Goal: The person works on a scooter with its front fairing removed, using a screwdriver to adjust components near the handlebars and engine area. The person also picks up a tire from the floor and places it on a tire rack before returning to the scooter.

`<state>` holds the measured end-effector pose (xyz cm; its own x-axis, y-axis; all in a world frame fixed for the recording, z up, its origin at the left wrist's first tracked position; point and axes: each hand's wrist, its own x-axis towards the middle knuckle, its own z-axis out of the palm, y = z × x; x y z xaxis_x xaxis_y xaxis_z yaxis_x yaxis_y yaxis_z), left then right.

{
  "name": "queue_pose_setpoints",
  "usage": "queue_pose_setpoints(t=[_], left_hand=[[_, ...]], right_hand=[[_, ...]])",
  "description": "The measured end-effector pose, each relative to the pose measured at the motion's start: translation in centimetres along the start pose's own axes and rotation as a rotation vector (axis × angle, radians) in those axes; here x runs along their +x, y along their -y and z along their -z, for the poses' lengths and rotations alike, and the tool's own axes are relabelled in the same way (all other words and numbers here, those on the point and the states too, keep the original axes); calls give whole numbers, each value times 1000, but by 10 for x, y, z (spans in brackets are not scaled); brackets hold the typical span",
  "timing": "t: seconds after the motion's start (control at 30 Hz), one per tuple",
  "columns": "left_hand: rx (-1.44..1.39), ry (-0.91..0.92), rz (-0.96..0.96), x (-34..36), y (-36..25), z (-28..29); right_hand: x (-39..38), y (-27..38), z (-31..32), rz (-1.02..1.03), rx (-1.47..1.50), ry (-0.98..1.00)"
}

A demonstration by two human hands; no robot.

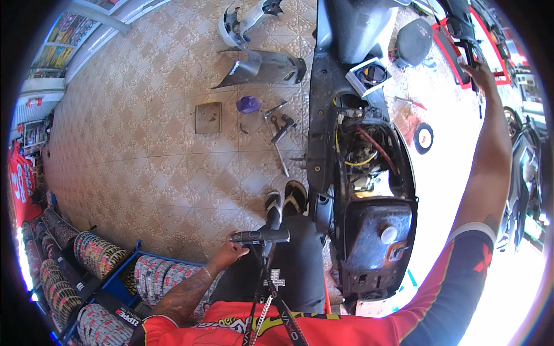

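My left hand point(232, 252) hangs low by my hip with its fingers closed on the end of a black elongated tool point(262, 236), held level above my dark trousers and sandals. My right arm stretches far up and to the right. My right hand point(480, 74) reaches a black part point(465, 34) at the far end of the stripped scooter point(360, 167); its grip is too small to make out. The scooter stands right of my feet with panels off. Wiring, the frame and a rusty fuel tank with a white cap point(388, 233) are exposed.
On the tiled floor to the left of the scooter lie a purple cup point(248, 104), a square metal plate point(208, 117), several wrenches point(280, 124) and grey body panels point(262, 66). A blue rack of coiled parts point(98, 259) stands at lower left. Another motorcycle point(522, 167) is at the right.
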<state>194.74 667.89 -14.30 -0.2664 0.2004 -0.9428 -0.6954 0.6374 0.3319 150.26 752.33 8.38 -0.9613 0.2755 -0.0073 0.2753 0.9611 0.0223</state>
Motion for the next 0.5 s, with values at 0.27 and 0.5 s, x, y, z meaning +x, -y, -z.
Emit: queue_pose_setpoints(t=[0.27,0.5], left_hand=[[35,-153,-54,-6,-69,11],[-18,-136,-105,8,-66,8]], right_hand=[[3,-18,-48,-241,485,-97],[-1,-5,-51,-312,1,-213]])
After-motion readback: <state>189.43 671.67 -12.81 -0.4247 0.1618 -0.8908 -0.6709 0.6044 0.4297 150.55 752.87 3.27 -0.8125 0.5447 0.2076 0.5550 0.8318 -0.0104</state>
